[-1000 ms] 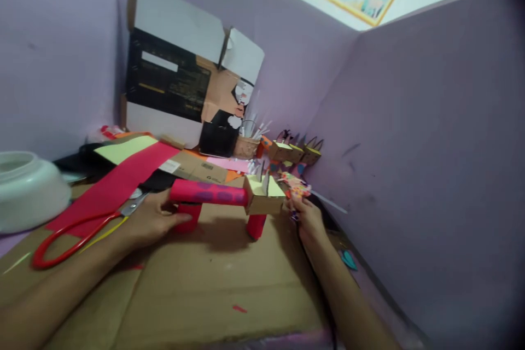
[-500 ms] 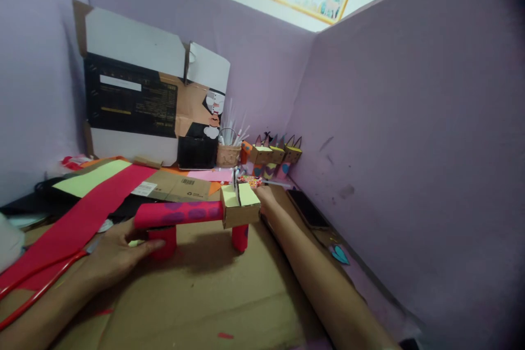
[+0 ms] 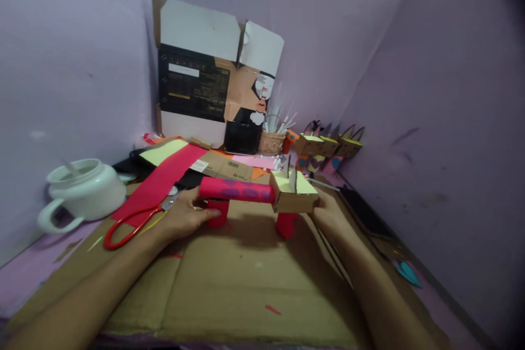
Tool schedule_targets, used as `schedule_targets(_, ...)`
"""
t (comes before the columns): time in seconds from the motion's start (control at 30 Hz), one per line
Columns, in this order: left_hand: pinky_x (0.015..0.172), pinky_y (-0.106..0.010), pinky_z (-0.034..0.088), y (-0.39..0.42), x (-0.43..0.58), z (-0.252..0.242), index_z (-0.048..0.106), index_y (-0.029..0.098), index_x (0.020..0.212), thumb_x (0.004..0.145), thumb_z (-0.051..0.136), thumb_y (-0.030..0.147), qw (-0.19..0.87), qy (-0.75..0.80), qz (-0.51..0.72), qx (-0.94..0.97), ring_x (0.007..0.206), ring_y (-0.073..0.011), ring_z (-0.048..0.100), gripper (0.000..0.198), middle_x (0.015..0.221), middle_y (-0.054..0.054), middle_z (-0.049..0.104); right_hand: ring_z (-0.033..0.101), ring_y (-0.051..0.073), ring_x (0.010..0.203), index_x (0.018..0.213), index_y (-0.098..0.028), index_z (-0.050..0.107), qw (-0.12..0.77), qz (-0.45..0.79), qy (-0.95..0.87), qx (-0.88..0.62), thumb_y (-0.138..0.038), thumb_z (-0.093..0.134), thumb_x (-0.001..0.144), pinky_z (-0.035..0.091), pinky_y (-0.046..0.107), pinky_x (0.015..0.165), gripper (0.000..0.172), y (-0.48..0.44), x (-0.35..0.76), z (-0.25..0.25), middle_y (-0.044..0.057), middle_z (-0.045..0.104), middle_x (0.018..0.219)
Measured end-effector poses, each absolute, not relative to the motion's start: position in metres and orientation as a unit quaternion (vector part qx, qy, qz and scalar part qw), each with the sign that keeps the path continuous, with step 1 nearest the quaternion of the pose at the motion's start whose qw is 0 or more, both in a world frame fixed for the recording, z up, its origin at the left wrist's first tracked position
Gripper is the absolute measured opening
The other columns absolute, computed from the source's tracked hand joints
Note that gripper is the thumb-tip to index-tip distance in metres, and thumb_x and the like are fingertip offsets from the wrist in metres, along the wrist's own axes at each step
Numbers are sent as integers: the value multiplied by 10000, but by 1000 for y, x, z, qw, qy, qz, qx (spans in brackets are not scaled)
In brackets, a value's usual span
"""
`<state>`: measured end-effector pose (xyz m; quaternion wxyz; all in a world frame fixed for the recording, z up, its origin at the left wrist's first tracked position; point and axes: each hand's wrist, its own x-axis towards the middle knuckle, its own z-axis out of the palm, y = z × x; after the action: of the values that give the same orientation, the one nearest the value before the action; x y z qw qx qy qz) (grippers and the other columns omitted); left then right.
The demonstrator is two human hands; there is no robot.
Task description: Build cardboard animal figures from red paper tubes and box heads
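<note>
A toy animal (image 3: 246,190) made of paper and cardboard stands on the brown cardboard sheet (image 3: 229,284). Its body is a red tube with purple spots, set on red legs; the head is a small cardboard box with a pale yellow top and upright ears. My left hand (image 3: 184,216) grips the rear end, thumb against the back leg. At the right side of the head is my right hand (image 3: 330,213), curled against the box, its fingertips hidden behind it. Red-handled scissors (image 3: 135,224) lie just left of my left hand.
A white mug (image 3: 86,188) stands at the left, near a long red paper strip (image 3: 164,175). Behind are an opened cardboard box (image 3: 197,85), a basket of pens (image 3: 271,143) and several finished box-headed figures (image 3: 328,145). A dark phone (image 3: 365,213) lies along the right wall.
The view has turned left and down, bringing the mug and whole scissors into sight. My right hand has come back from behind the head to its side. My left hand keeps its grip.
</note>
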<state>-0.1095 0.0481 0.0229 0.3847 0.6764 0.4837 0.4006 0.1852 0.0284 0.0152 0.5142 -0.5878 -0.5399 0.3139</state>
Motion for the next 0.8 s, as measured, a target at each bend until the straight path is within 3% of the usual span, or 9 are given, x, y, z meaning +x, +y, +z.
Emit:
schedule_targets(0.17,678,-342,558,49,-111,20,662,164,869,571,694,270,411,439,421,679,739,-230,673,319,804,-37,733,653,266,905,951,-175,659,433,445,-593,-513,-169,670,526,496,384,842,425,-2,171,7,76,720,972)
schedule_targets(0.3,742,-367,552,53,-115,16,687,156,873,604,703,266,398,413,422,702,794,-244,673,290,823,-43,736,639,287,929,930,-172,665,435,408,-575,-560,-258,772,489,508,394,825,462,1,160,-4,92,714,967)
schedule_targets(0.47,862,-406,516,54,-118,16,719,171,865,620,719,252,363,384,423,736,902,-265,658,258,859,-39,741,648,296,885,806,-190,689,472,351,-552,-590,-351,739,573,501,427,823,288,5,150,-15,92,729,873)
schedule_targets(0.6,826,-371,530,55,-118,15,710,166,906,642,711,240,356,380,417,745,875,-247,665,275,916,-45,736,646,298,874,762,-201,686,472,328,-551,-604,-346,750,539,487,436,849,273,4,149,-15,79,730,849)
schedule_targets(0.8,787,-353,542,52,-119,11,662,146,964,643,697,262,366,407,407,731,874,-247,665,343,934,-61,720,637,293,898,850,-185,674,457,346,-573,-586,-336,745,571,476,436,852,325,6,155,-16,90,719,892)
